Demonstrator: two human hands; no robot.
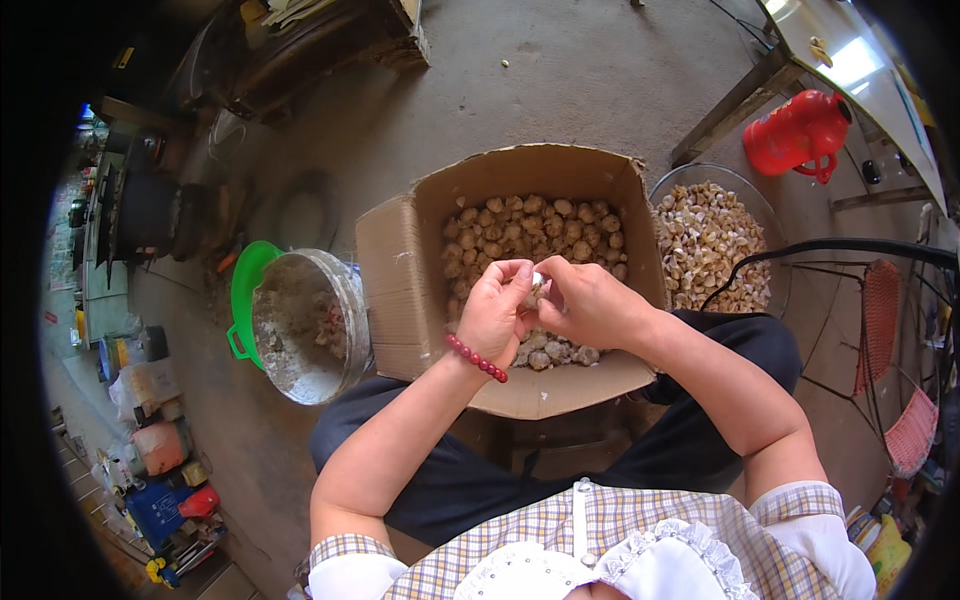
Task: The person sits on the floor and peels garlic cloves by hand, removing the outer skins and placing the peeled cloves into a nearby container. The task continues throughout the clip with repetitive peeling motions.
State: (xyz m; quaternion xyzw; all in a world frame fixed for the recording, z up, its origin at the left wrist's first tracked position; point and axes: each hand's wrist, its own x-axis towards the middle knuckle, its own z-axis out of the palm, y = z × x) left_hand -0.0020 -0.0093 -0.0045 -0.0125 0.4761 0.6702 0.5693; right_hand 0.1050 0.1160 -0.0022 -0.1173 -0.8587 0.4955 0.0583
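A cardboard box (525, 169) holding many garlic bulbs (491, 232) stands open between the knees. Over it, my left hand (495, 304), with a red bead bracelet (476, 358) at the wrist, and my right hand (592, 300) meet around a whitish garlic bulb (535, 289). Fingers of both hands cover much of that bulb. Right of the box, a round, clear-rimmed bowl (776, 217) contains many separated garlic cloves (709, 232). To the left is a dirty bucket (360, 307) with garlic scraps inside, beside a green plastic basin or colander (244, 300).
A red jug-like thermos (799, 133) stands near the wooden table leg (739, 101) at upper right. A woven chair (877, 330) is at right, with a black cable (847, 244) passing above it. Dark wooden furniture (315, 60) is at upper left; assorted containers line the left side.
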